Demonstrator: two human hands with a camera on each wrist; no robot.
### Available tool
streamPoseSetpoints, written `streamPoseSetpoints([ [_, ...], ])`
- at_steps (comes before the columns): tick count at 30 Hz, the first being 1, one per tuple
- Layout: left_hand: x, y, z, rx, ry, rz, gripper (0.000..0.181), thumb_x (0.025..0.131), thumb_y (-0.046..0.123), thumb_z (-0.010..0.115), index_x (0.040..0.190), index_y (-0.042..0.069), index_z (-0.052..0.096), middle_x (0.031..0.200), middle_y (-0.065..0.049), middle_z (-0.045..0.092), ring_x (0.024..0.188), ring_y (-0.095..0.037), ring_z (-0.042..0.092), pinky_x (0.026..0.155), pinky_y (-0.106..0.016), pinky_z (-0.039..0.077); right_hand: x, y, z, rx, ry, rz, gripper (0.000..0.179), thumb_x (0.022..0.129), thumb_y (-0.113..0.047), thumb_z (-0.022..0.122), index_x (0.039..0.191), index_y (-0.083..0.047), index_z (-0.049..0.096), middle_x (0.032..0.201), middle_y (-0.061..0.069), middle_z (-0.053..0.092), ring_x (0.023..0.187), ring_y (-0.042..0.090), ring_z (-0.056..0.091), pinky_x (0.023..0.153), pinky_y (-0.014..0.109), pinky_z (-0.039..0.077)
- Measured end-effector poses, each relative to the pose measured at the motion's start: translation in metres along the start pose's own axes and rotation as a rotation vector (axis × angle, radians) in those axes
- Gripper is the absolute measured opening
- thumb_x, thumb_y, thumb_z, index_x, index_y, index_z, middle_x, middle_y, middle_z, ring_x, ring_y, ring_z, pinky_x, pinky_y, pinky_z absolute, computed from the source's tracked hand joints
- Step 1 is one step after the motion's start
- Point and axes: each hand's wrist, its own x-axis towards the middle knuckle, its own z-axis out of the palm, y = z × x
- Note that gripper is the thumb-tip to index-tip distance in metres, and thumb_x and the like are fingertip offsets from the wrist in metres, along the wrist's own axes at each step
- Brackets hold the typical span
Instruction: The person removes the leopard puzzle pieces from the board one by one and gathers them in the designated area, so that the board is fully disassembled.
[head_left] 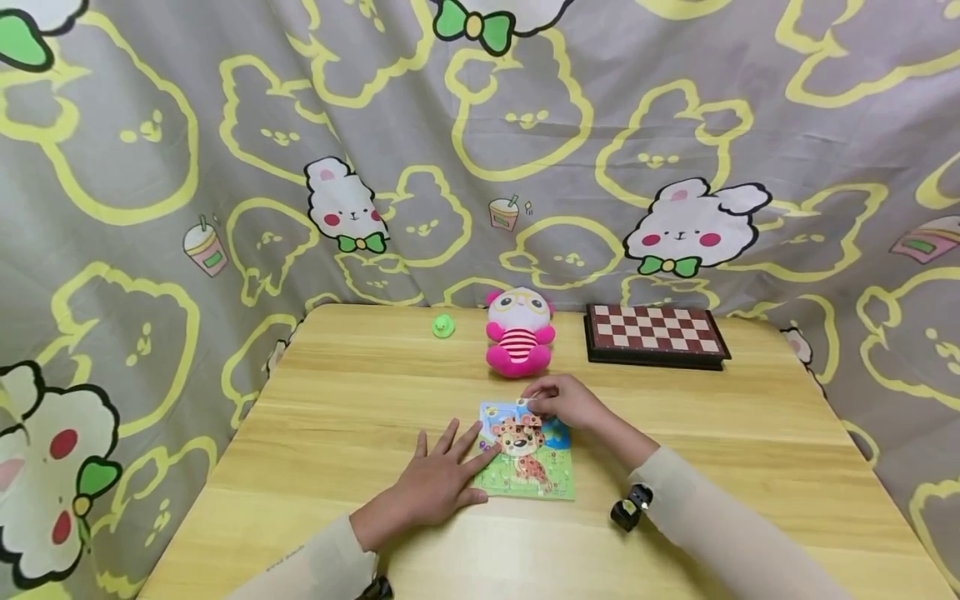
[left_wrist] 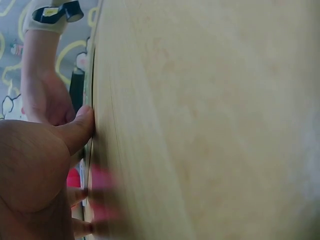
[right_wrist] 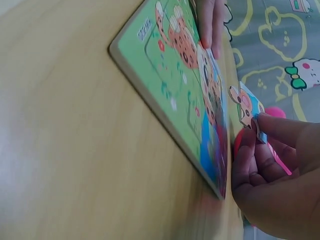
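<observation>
A jigsaw puzzle [head_left: 525, 483] with a spotted leopard cub on grass lies flat on the wooden table. Over its upper edge, my right hand [head_left: 564, 402] pinches a puzzle piece [head_left: 529, 414] between thumb and fingers. In the right wrist view that puzzle piece [right_wrist: 246, 106] shows an ear and blue sky, held up off the board [right_wrist: 165, 85]. My left hand [head_left: 441, 479] lies with spread fingers at the board's left side, its fingertips on the edge. The left wrist view shows the left thumb [left_wrist: 80, 127] straight against the table.
Behind the puzzle sits a pink plush panda [head_left: 519, 333] in a striped shirt. A small green rubber duck [head_left: 443, 326] stands to its left, a checkered board game box [head_left: 656, 333] to its right. A patterned curtain [head_left: 420, 125] hangs along the table's back.
</observation>
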Motion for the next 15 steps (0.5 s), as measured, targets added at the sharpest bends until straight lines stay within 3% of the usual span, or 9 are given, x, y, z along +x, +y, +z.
streamPoseSetpoints([
  [6,-0.003,0.005,0.010,-0.038,-0.027,0.021,0.070,0.101,0.067,0.041,0.164,0.044,0.020,0.174,-0.005,0.011,0.156,-0.045,0.014,0.107,-0.082,0.024,-0.016,0.017,-0.014,0.004,0.005,0.045,0.017,0.097,-0.010,0.071,0.112,-0.002,0.075,0.088,0.005,0.070,0.077,0.017,0.063,0.069,0.033,0.054],
  [11,0.000,-0.002,0.001,-0.005,0.009,-0.007,0.071,0.101,0.066,0.043,0.164,0.044,0.020,0.174,-0.004,0.010,0.157,-0.044,0.014,0.109,-0.081,0.023,-0.014,0.017,-0.031,0.011,0.027,0.023,0.020,0.098,-0.013,0.070,0.115,-0.002,0.073,0.090,0.007,0.072,0.076,0.019,0.064,0.065,0.033,0.054],
  [15,0.000,-0.003,-0.004,-0.025,-0.002,0.000,0.070,0.101,0.065,0.044,0.164,0.043,0.021,0.174,-0.005,0.010,0.157,-0.045,0.012,0.109,-0.082,0.021,-0.018,0.022,-0.043,0.011,0.040,0.051,0.021,0.099,-0.012,0.069,0.116,-0.001,0.072,0.092,0.007,0.073,0.077,0.019,0.065,0.067,0.033,0.056],
])
